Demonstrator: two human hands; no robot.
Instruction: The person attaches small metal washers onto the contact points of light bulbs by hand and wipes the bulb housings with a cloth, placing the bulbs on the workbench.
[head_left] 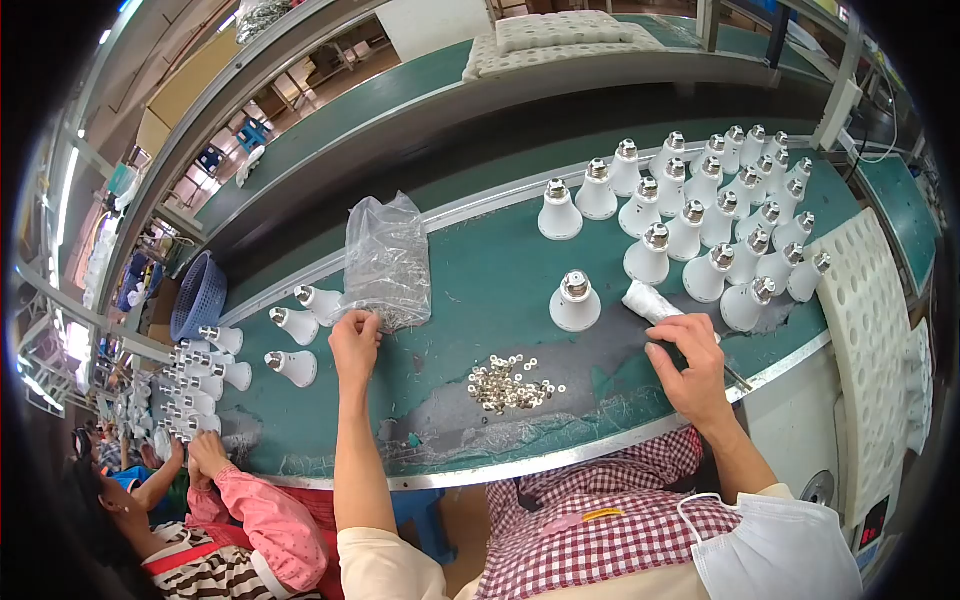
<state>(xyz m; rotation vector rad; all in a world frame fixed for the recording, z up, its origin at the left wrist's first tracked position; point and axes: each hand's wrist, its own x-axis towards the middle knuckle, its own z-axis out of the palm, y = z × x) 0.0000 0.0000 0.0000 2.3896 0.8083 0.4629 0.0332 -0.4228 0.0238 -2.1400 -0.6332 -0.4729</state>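
My left hand point(357, 346) is closed, fingertips pinched at the lower left corner of a clear plastic bag point(388, 255); what lies between them is hidden. Small metal pieces show in the bag's bottom. White LED bulbs point(295, 325) lie on their sides just left of this hand. My right hand point(692, 368) curls over a tool with a white-wrapped end point(650, 302); a thin metal rod emerges on the other side. Between my hands lies a pile of small metal contact caps point(508, 384). One bulb point(575, 302) stands upright beyond the pile, screw base up.
Several upright bulbs point(684, 232) fill the right of the green bench point(480, 250). A white tray with round holes point(862, 330) leans at the right end. To my left, a co-worker's hands point(207, 455) are at more bulbs. A blue basket point(199, 297) stands behind.
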